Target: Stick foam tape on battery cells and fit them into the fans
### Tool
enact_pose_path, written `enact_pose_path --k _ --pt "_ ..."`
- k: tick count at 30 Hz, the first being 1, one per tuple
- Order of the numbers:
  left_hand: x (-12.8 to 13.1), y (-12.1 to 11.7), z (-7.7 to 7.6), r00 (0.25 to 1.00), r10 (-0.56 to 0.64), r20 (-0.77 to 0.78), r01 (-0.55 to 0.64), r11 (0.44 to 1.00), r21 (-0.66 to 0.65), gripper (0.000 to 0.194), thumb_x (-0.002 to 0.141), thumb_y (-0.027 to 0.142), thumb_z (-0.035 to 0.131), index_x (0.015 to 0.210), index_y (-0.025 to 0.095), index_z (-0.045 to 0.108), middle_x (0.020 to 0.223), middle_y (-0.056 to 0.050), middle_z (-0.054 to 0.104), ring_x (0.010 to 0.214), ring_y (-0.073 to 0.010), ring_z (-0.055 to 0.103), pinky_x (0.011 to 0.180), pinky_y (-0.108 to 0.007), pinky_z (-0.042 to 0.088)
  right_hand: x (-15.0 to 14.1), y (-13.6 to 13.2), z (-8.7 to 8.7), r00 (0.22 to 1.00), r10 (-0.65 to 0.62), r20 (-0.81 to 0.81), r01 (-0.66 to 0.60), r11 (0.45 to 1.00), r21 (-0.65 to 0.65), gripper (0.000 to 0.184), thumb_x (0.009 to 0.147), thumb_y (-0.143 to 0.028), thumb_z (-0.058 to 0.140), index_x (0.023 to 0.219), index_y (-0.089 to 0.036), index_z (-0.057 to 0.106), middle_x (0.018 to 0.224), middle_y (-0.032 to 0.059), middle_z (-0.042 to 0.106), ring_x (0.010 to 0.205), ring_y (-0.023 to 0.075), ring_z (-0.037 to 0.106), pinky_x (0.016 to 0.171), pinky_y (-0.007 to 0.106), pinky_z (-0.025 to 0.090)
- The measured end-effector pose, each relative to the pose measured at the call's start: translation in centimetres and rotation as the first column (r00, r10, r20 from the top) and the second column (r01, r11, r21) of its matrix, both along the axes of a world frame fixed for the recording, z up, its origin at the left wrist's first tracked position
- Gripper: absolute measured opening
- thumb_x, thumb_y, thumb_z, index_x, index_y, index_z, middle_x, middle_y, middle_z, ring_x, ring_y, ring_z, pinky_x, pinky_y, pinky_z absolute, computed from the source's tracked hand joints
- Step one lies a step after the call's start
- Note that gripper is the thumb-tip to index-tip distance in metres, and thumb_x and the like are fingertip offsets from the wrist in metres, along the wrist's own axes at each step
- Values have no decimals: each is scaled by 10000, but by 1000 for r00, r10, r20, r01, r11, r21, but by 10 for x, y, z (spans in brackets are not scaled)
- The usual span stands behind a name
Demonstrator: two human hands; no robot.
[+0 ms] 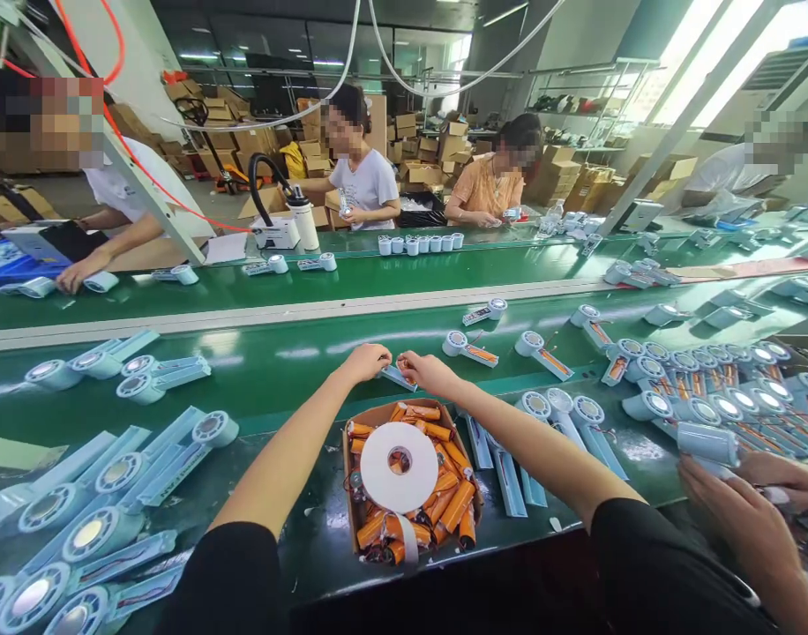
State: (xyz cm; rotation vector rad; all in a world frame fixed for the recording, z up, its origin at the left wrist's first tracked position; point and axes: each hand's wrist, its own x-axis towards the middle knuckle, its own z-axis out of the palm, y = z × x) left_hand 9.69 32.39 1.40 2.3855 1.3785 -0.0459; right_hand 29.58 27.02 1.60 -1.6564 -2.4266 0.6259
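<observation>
My left hand (368,362) and my right hand (430,372) are close together over the green belt, both with fingers pinched. Just beneath and between them is a light-blue handheld fan (399,379), its handle slanting down to the right. My fingers cover its other end, and what they pinch is too small to make out. Below my forearms a cardboard box (347,459) holds several orange-wrapped battery cells (453,510) with wires. A white roll of tape (381,459) lies flat on top of the cells, a loose strip hanging at the front.
Fan housings (90,535) crowd the left bench, and more (708,410) lie at right, several with orange cells in their handles. At the lower right, a co-worker's hands (741,503) hold a fan. Other people sit across the conveyor belt (298,348).
</observation>
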Motion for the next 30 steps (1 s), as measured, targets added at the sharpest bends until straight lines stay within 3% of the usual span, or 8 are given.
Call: enact_pose_path --k 6,12,18,21,23,24,27,30 --pt "16 -18 5 993 100 56 -99 995 -22 352 1033 420 694 1303 194 682 1341 -114 690 1158 -243 692 1003 -480 618 -5 -8 -3 943 126 309 -116 992 -51 436 1105 -332 503 1524 -250 593 1249 195 796 1145 345 774 918 375 550" --pt "24 -31 12 985 160 68 -159 987 -21 396 1116 438 519 1280 128 703 1318 -72 681 1199 -280 690 1023 -444 600 -19 2 -3 897 195 397 -180 981 -75 463 1054 -406 600 1462 -203 679 1264 247 780 1164 416 761 927 497 579" --pt "32 -58 50 992 53 114 -65 992 106 279 1009 287 697 1254 155 721 1347 -159 703 1294 -291 639 1162 -535 505 20 -9 31 966 139 216 -139 990 -15 403 1078 -341 569 1446 -243 701 1339 114 787 1182 262 746 986 333 540" --pt "13 -108 60 965 -184 189 166 980 106 319 884 324 822 1187 229 782 1315 -104 747 1324 -292 625 1203 -435 459 57 -50 39 997 5 80 -6 1000 16 403 1113 -360 468 1235 -155 794 1046 107 840 899 202 754 801 284 541" --pt "-7 -151 58 888 -408 210 409 912 42 417 789 444 890 1157 272 795 1316 -77 760 1307 -315 644 1161 -424 491 74 -81 39 994 -55 -91 55 998 -6 431 1085 -430 520 1003 -141 830 806 74 802 700 173 682 669 272 494" --pt "-17 -171 56 878 -437 195 436 899 48 473 790 451 882 1219 281 779 1365 -78 744 1333 -323 634 1165 -431 491 79 -95 38 981 -59 -185 58 998 -11 411 1056 -446 569 952 -147 831 772 63 788 675 166 658 649 269 475" --pt "-42 -213 45 914 -378 147 358 922 144 533 876 269 765 1403 289 686 1448 -78 708 1384 -292 606 1222 -441 456 76 -124 41 937 32 -348 -40 999 -16 266 979 -387 676 999 -178 840 872 55 808 750 165 669 703 266 466" --pt "-58 -225 31 951 -257 174 218 952 213 515 920 194 663 1428 284 665 1405 -65 728 1411 -288 566 1218 -453 482 58 -142 49 914 99 -393 -155 981 -114 263 982 -389 683 1045 -182 833 887 46 798 731 153 650 708 263 450"
